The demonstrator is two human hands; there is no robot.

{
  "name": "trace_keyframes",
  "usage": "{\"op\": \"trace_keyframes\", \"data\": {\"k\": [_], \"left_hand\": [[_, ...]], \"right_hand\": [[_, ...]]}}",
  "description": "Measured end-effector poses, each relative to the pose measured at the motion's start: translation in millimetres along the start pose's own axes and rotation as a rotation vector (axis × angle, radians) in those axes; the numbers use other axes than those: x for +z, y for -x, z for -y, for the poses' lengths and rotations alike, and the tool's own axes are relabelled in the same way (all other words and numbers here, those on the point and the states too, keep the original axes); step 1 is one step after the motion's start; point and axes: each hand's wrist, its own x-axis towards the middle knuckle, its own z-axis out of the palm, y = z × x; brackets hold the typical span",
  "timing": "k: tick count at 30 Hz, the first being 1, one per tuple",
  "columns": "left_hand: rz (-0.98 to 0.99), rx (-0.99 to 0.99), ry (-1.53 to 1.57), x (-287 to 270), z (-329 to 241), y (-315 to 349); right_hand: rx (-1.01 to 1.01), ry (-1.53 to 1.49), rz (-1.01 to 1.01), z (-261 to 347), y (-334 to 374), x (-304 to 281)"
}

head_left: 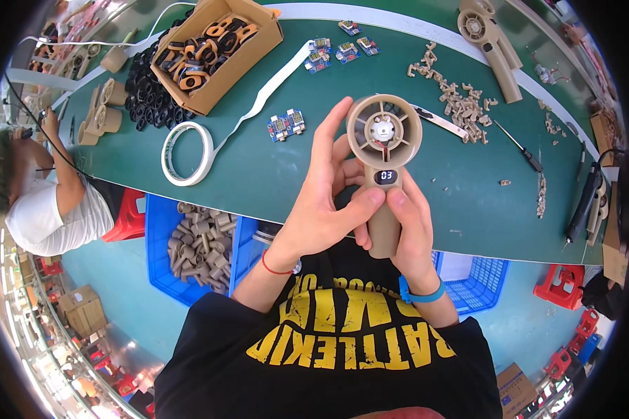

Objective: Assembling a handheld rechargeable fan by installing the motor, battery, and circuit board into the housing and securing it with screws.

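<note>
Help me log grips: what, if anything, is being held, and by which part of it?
A beige handheld fan, by its handle: the left hand and right hand grip it together, just below the lit display.

Left hand (321, 209) and right hand (414, 227) curl, thumbs (364, 208) adjacent.

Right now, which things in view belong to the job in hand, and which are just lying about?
In the job:
- beige handheld fan, display lit, held by left hand and right hand
- probably, blue circuit boards and small beige plastic pieces

Apparently lying about:
- white tape roll
- screwdriver
- cardboard box of black-and-orange parts
- red stool
</note>
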Motion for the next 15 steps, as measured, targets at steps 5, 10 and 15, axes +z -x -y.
{"op": "trace_keyframes", "data": {"k": [5,10,15], "left_hand": [[0.004,0.01,-0.004,-0.7,0.1,0.4],[0.0,0.042,-0.035,-1.1,1.7,0.9],[-0.027,0.096,-0.079,-1.0,5.3,1.0]], "right_hand": [[0.005,-0.012,0.003,0.4,-0.7,1.0],[0.014,-0.004,-0.009,-0.4,-0.7,2.3],[-0.011,0.041,0.013,0.0,-0.6,3.4]]}}
